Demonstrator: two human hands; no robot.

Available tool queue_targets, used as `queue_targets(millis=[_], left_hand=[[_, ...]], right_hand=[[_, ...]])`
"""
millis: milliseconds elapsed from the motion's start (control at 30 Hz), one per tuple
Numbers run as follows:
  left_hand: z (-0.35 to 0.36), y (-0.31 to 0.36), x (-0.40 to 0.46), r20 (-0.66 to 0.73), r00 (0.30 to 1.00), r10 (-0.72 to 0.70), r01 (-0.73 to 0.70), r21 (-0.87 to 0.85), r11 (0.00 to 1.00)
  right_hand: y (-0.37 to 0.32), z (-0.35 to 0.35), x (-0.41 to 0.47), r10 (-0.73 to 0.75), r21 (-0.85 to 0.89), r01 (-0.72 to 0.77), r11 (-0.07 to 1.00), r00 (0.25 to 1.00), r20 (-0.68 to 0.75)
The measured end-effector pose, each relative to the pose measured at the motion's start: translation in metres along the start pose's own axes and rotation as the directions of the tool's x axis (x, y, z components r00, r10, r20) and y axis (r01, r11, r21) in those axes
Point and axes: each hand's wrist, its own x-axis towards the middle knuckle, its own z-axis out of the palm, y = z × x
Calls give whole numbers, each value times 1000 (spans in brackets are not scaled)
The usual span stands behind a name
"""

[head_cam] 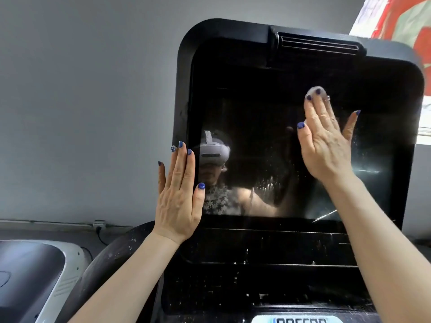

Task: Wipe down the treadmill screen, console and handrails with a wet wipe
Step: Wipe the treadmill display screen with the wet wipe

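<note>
The treadmill's large black screen [268, 141] fills the middle of the head view, dark and reflective, with dust specks and smears on its lower right. My right hand [326, 141] lies flat against the glass at the upper right, fingers straight, pressing a white wet wipe [315, 90] that shows only above the fingertips. My left hand [179, 197] rests flat with straight fingers on the screen's left bezel [184, 94]. Below the screen lies the dusty black console [268, 283].
A curved black handrail [109, 259] runs below the left hand. Another machine's grey and white housing [42, 271] sits at the lower left. A grey wall is behind, with a cable and socket [99, 223] near the floor. A red and white banner [401, 19] hangs top right.
</note>
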Motion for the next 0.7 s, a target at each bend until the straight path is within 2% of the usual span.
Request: queue_targets(millis=[100, 167, 233, 333, 433, 567, 700], left_hand=[[1, -1, 0, -1, 1000, 2, -2, 17, 1000], [1, -1, -1, -3, 1000, 6, -6, 24, 1000], [0, -1, -1, 0, 1000, 8, -8, 29, 1000], [0, -1, -1, 7, 1000, 10, -10, 37, 999], [0, -1, -1, 4, 1000, 9, -9, 42, 999], [1, -1, -1, -7, 1000, 15, -14, 44, 999], [2, -1, -1, -5, 1000, 12, -12, 49, 999]], right_hand=[[-30, 6, -3, 55, 55, -54, 997, 998, -24], [-57, 14, -13, -42, 54, 44, 998, 999, -28], [-75, 23, -29, -205, 29, 205, 978, 979, -11], [-65, 24, -38, -332, -48, 333, 942, 943, 28], [-29, 14, -28, -237, -81, 237, 968, 971, 8], [-7, 0, -8, -60, -11, 61, 998, 997, 49], [-14, 0, -16, -92, 26, 91, 995, 995, 43]])
